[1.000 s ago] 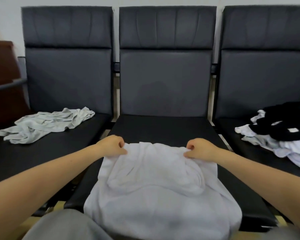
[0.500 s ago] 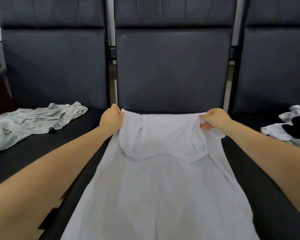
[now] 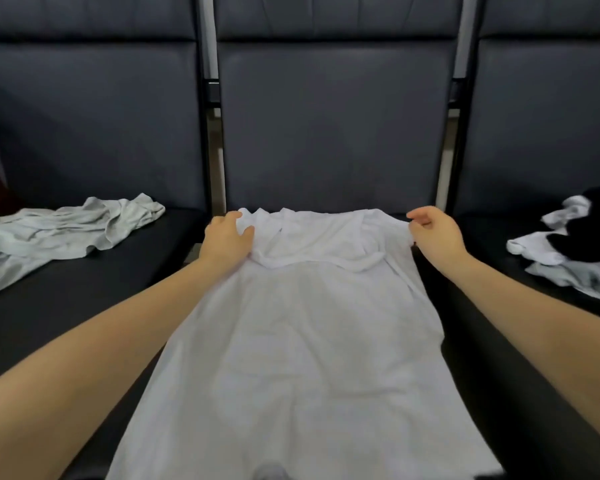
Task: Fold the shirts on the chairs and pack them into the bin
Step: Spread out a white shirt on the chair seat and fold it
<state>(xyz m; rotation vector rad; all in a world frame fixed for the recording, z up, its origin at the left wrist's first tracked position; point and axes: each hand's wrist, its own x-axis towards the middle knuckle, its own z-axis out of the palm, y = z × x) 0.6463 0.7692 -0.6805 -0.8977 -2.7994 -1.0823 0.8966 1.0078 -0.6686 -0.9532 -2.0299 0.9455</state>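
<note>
Three dark padded chairs stand side by side, and the middle chair's seat (image 3: 499, 375) carries the work. Nearest the camera, the hem of a white shirt (image 3: 309, 358) spills over the seat's front edge; from there the shirt runs away up the seat, spread fairly flat, with its collar end almost at the backrest.

At that far end the left hand (image 3: 227, 242) lies on the shirt's left shoulder, fingers (image 3: 246, 232) spread and only lightly bent, seemingly pressing the cloth down rather than pinching it. The right hand (image 3: 433, 233) sits at the right shoulder corner with its fingers loosely curled; whether the fingers have hold of the fabric's edge or merely hover beside it I cannot tell.

The step in hand looks like laying the shirt out square before the first fold. To do it well, the bunched folds around the neckline and the tucked right sleeve want smoothing outward, shoulders level with each other, and the overhanging hem kept from dragging the body crooked.

Left of centre, a crumpled grey shirt (image 3: 59, 233) waits on the left seat. On the right seat lies a heap of white and black garments (image 3: 575, 251), partly cut off by the frame. No bin is in view.
</note>
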